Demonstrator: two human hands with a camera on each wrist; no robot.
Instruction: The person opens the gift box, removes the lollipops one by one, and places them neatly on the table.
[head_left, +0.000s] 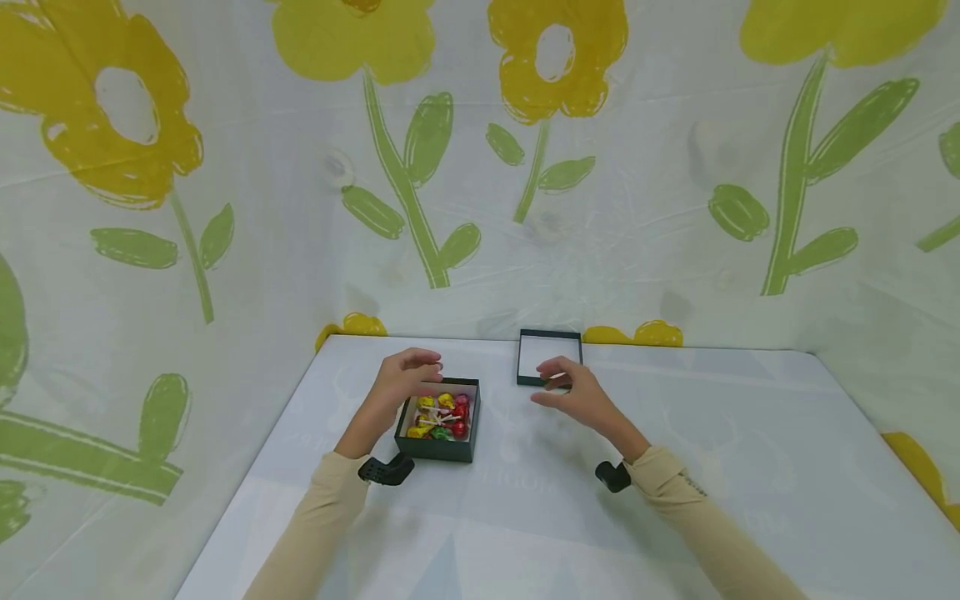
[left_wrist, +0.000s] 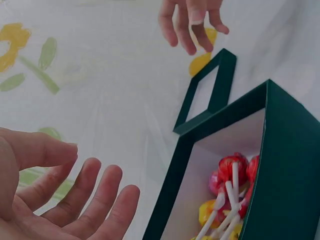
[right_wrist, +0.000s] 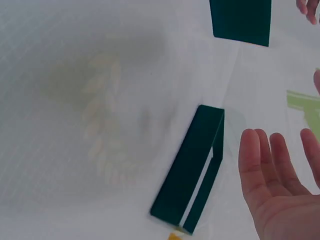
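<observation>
A dark green box (head_left: 437, 450) with a white inside stands on the table, left of the middle. Wrapped lollipops (head_left: 442, 417) in red, yellow, green and pink lie in it, their white sticks crossing at the centre. My left hand (head_left: 401, 382) hovers over the box's far left corner, fingers loosely bent, holding nothing. The box's green lid (head_left: 529, 381) lies farther back, its white inside facing up. In front of the lid my right hand (head_left: 576, 395) is held in the air, fingers relaxed and nothing between them. In the left wrist view the lollipops (left_wrist: 233, 170) show up close.
A white table (head_left: 675, 433) spreads out to the right of both hands. Behind it and at its sides hangs a pale curtain (head_left: 645, 208) printed with yellow flowers and green leaves. Each wrist carries a small black camera (head_left: 613, 477).
</observation>
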